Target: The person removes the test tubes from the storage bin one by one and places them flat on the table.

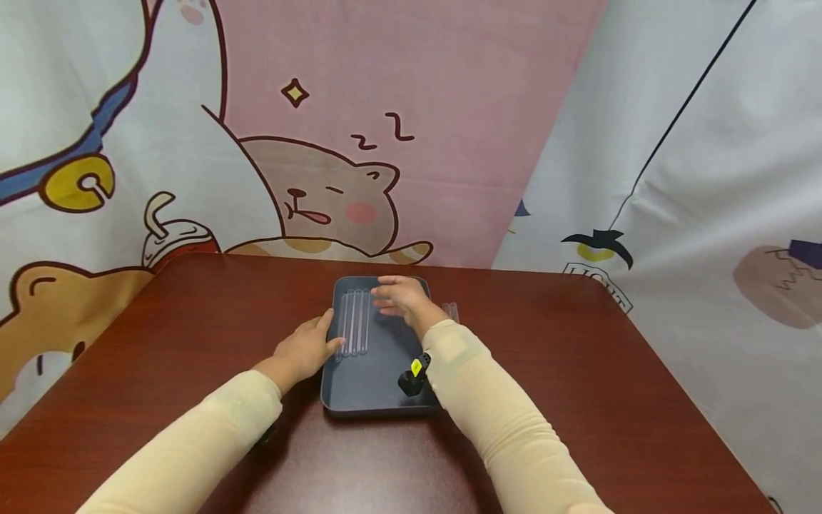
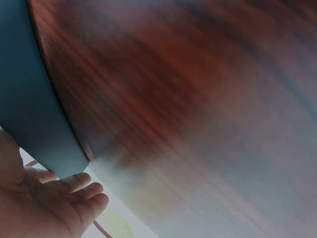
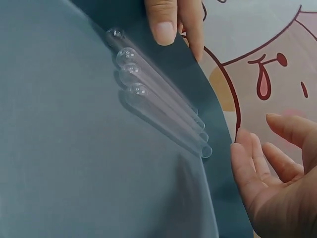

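Observation:
A grey rectangular tray (image 1: 385, 385) lies on the table with several clear test tubes (image 1: 355, 321) side by side along its left part. In the right wrist view the rounded ends of the test tubes (image 3: 133, 74) show. My left hand (image 1: 305, 348) holds the tray's left side, thumb over the rim and fingers along the outer wall (image 2: 44, 114). Over the tray's far end is my right hand (image 1: 401, 298), with its fingers loosely bent and nothing between them. In its wrist view, that hand (image 3: 277, 183) appears just past the rim.
More clear tubes (image 1: 452, 311) lie on the brown table (image 1: 546, 343) right of the tray, partly hidden by the right forearm. A cartoon-printed cloth (image 1: 449, 143) hangs behind the table. A small black camera (image 1: 412, 380) sits at the right wrist.

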Demonstrator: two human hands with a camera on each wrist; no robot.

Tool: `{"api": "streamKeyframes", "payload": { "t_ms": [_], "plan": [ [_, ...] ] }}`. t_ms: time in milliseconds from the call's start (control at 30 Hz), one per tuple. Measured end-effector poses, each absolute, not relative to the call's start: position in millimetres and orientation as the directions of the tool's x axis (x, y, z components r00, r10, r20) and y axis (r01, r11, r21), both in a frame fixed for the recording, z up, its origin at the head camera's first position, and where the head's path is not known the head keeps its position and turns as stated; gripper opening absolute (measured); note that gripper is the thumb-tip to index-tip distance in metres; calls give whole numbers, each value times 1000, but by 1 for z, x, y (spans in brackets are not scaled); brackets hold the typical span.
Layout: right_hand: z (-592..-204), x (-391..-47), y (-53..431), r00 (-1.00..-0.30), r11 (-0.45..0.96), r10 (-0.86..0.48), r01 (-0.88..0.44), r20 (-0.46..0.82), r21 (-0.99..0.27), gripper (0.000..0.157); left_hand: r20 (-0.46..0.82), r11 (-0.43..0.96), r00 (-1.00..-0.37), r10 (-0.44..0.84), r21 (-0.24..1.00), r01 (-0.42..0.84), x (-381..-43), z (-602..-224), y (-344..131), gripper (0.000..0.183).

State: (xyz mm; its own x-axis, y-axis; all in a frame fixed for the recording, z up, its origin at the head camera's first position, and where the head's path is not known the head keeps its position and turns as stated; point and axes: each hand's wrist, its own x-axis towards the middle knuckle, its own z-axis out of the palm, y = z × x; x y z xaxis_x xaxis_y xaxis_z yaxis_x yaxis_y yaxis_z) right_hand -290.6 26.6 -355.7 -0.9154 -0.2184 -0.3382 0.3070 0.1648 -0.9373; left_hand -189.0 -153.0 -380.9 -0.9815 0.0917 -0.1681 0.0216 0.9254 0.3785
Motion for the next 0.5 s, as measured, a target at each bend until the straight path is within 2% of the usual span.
{"api": "streamKeyframes", "payload": {
  "t_ms": [500],
  "plan": [
    [-374, -295, 22, -912, 143, -147, 363, -383, -921, 41, -152, 926, -984, 91, 376, 28, -190, -383, -153, 72]
  ]
}}
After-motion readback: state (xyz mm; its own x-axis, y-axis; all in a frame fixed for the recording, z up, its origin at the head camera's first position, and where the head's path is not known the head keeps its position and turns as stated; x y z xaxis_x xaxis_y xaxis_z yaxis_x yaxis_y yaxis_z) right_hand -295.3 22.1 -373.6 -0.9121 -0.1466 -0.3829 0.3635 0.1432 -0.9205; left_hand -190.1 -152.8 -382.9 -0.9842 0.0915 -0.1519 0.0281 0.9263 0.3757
